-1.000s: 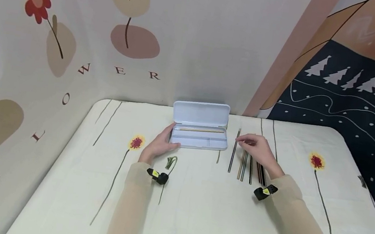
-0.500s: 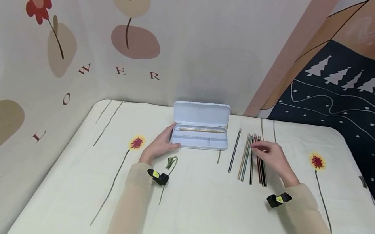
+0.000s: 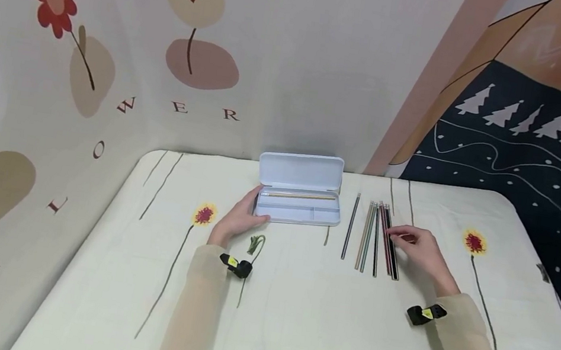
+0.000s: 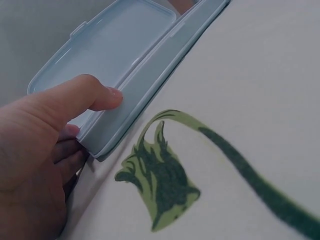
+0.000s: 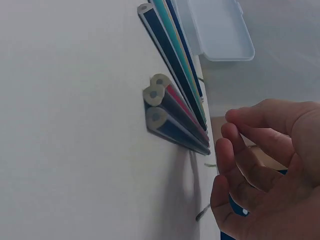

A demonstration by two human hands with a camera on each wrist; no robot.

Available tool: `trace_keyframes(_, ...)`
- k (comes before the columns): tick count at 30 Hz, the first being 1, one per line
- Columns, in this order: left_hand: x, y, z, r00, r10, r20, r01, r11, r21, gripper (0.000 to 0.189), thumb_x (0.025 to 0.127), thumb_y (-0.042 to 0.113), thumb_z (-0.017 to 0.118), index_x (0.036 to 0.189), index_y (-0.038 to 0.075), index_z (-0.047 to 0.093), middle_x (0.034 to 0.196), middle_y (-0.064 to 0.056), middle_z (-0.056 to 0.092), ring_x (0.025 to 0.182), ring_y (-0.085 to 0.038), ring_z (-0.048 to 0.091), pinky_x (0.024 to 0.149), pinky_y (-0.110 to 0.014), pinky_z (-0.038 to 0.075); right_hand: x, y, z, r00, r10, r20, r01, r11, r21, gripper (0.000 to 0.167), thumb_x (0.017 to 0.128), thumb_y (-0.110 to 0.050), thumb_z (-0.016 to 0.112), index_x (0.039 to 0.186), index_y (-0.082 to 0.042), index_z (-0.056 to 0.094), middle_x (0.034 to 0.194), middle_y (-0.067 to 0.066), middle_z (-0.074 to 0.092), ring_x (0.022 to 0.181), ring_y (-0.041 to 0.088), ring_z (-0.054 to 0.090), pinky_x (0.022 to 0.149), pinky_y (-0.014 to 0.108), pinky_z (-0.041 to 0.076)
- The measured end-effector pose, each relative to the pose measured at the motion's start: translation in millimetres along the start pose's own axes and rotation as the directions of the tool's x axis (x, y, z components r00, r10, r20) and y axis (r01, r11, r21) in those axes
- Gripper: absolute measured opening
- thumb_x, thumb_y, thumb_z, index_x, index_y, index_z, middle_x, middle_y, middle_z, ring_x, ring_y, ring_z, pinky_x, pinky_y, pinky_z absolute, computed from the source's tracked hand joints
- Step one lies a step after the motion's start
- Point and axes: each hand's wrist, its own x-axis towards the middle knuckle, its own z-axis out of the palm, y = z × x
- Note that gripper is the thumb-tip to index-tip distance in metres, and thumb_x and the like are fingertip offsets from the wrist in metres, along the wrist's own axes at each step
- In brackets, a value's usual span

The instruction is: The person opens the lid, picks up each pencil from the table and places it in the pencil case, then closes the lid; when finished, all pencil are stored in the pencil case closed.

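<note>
My left hand [image 3: 239, 217] grips the left end of a pale blue pencil case [image 3: 300, 172]. In the left wrist view its thumb presses on the case's front wall [image 4: 132, 100], with fingers around the end. The lid stands raised, and a gold pencil [image 3: 304, 196] lies in the back compartment. My right hand [image 3: 419, 248] hovers at the right side of several loose pencils, fingers loosely curled and holding nothing. Among them are a gold pencil [image 3: 363, 234], a teal pencil [image 3: 366, 244] and a bunched group with a red pencil [image 3: 386, 247]. One dark pencil [image 3: 350, 227] lies apart, nearer the case.
A white cloth with printed flowers [image 3: 204, 214] covers the table [image 3: 292, 320]. Behind it hangs a patterned fabric backdrop [image 3: 315, 84], close to the raised lid. The green shape [image 4: 165, 180] beside the left hand is printed on the cloth.
My right hand has moved right and nearer to me, from beside the lone dark pencil, across the others, to their right side. The left hand and case have stayed put.
</note>
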Motion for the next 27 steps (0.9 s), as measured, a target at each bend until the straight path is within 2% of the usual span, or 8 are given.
trace_keyframes(8, 0.8, -1.0, -0.4, 1.000, -0.003, 0.011, 0.003, 1.000, -0.013, 0.090, 0.085, 0.014, 0.072, 0.154, 0.007, 0.016, 0.159, -0.014, 0.016, 0.145, -0.029, 0.012, 0.117, -0.042, 0.009, -5.0, 6.0, 1.1, 1.000, 0.023, -0.007, -0.023, 0.999, 0.032, 0.026, 0.096, -0.011, 0.059, 0.115, 0.004, 0.066, 0.110, 0.022, 0.065, 0.089, 0.022, 0.060, 0.073, 0.030, 0.048)
trace_keyframes(16, 0.2, -2.5, 1.0, 1.000, -0.002, 0.017, 0.002, 1.000, -0.021, 0.090, 0.085, 0.014, 0.072, 0.154, 0.005, 0.015, 0.159, -0.015, 0.015, 0.145, -0.030, 0.012, 0.117, -0.043, 0.009, -2.7, 9.0, 4.7, 0.996, 0.075, -0.045, -0.075, 0.997, 0.015, 0.031, 0.093, -0.003, 0.058, 0.121, 0.010, 0.059, 0.110, 0.026, 0.063, 0.097, 0.036, 0.060, 0.077, 0.030, 0.048)
trace_keyframes(21, -0.3, -1.6, 0.8, 1.000, -0.005, 0.015, 0.005, 0.999, -0.038, 0.090, 0.084, 0.014, 0.072, 0.154, 0.006, 0.016, 0.159, -0.015, 0.015, 0.145, -0.030, 0.012, 0.117, -0.043, 0.009, 2.0, 9.6, 8.2, 0.993, 0.104, -0.062, -0.105, 0.994, -0.011, 0.037, 0.090, -0.001, 0.057, 0.125, 0.011, 0.055, 0.106, 0.027, 0.061, 0.089, 0.030, 0.057, 0.067, 0.024, 0.046)
trace_keyframes(27, 0.1, -2.4, 0.0, 1.000, -0.004, 0.005, 0.005, 0.999, -0.039, 0.090, 0.084, 0.013, 0.072, 0.155, 0.008, 0.017, 0.159, -0.013, 0.018, 0.145, -0.029, 0.013, 0.117, -0.043, 0.009, 8.9, 6.9, 13.9, 0.987, 0.154, -0.052, -0.156, 0.987, -0.046, 0.044, 0.090, -0.004, 0.056, 0.132, 0.008, 0.050, 0.102, 0.022, 0.060, 0.083, 0.026, 0.052, 0.065, 0.030, 0.042)
